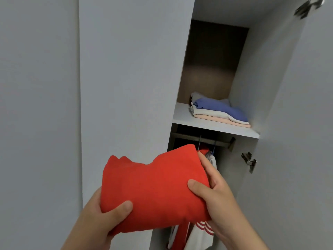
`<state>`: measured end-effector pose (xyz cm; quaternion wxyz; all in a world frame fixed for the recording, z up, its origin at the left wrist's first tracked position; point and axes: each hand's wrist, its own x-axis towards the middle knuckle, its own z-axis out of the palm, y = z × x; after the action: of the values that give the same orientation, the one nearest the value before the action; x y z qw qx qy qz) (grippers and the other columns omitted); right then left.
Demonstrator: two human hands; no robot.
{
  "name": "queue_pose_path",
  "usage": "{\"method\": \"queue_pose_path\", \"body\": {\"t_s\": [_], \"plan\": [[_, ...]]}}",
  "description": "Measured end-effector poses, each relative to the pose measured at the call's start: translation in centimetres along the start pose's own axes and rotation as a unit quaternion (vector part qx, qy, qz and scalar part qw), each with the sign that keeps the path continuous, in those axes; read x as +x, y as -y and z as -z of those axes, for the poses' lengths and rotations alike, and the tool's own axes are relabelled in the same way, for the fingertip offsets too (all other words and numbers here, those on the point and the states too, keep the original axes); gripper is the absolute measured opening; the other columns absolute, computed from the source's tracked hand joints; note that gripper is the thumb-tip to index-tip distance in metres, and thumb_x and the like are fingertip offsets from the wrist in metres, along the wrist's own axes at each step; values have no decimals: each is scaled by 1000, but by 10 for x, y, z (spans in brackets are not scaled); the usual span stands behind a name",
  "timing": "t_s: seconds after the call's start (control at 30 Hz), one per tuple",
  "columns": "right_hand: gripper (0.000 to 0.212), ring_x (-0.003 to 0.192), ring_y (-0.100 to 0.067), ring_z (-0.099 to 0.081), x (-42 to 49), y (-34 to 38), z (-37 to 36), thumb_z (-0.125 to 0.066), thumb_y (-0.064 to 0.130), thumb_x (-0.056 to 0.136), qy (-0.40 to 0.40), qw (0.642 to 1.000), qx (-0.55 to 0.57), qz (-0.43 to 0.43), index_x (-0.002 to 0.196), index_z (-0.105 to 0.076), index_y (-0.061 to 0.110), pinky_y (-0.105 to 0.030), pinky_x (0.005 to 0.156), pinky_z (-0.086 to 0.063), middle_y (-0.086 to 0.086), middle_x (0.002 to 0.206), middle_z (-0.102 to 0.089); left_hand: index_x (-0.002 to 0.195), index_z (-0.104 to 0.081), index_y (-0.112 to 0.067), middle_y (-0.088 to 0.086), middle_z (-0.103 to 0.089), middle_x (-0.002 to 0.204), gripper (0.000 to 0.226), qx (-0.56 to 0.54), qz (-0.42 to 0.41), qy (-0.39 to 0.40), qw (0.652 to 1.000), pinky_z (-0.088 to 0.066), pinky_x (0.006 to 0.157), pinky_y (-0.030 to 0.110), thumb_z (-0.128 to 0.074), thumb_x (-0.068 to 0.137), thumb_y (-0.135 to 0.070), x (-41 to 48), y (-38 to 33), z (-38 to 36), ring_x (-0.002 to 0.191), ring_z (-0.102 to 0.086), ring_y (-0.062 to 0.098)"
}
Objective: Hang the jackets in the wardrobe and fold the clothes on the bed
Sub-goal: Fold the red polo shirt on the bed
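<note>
A folded red garment (155, 188) is held up in front of the open wardrobe. My left hand (100, 219) grips its lower left corner, thumb on top. My right hand (214, 193) grips its right edge, thumb on the front and fingers behind. Above it, the white wardrobe shelf (187, 118) carries a stack of folded clothes (219, 110): blue on top, then white, then pink. Below the shelf a hanging rail (203, 139) holds hangers with a white and red jacket (201, 233), mostly hidden behind the red garment.
A shut wardrobe door (129, 78) stands at the left of the open compartment. The open door (306, 123) is at the right, with a metal hinge (249, 160) on the side wall. The shelf has bare room to the left of the stack.
</note>
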<state>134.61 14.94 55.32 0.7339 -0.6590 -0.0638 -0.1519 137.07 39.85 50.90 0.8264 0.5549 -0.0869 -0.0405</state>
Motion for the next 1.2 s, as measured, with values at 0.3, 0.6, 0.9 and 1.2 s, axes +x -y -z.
{"method": "queue_pose_path", "body": {"t_s": [0.3, 0.6, 0.9, 1.2], "plan": [[68, 111, -10, -67, 71, 6, 54, -78, 17, 66, -76, 996, -28, 43, 129, -60, 33, -19, 80, -56, 12, 123, -69, 121, -59, -31, -16, -75, 89, 79, 173, -89, 27, 981, -48, 64, 16, -82, 47, -24, 98, -17, -69, 81, -70, 0], [59, 110, -3, -65, 139, 26, 124, -73, 9, 76, -164, 971, -102, 143, 128, -60, 35, -12, 79, -52, 18, 121, -69, 124, -51, -42, -26, -72, 93, 82, 182, -172, 87, 964, -48, 59, 5, -90, 60, -11, 198, -10, -154, 86, -66, -11], [62, 117, 8, -56, 230, 84, 177, -63, -6, 89, -288, 884, -288, 232, 141, -51, 26, -3, 97, -38, 9, 134, -60, 127, -54, -36, -15, -71, 109, 63, 167, -226, 162, 946, -55, 85, 24, -81, 75, -11, 300, -46, -258, 97, -67, 1], [38, 118, -33, -55, 274, 52, 211, -45, 34, 101, -325, 678, -659, 33, 137, -55, 24, -37, 97, -45, -9, 135, -57, 156, 10, -27, 5, 8, 165, 90, 509, -278, 87, 810, -16, 120, 45, -48, 88, -41, 351, -3, -273, 151, 0, 27]]}}
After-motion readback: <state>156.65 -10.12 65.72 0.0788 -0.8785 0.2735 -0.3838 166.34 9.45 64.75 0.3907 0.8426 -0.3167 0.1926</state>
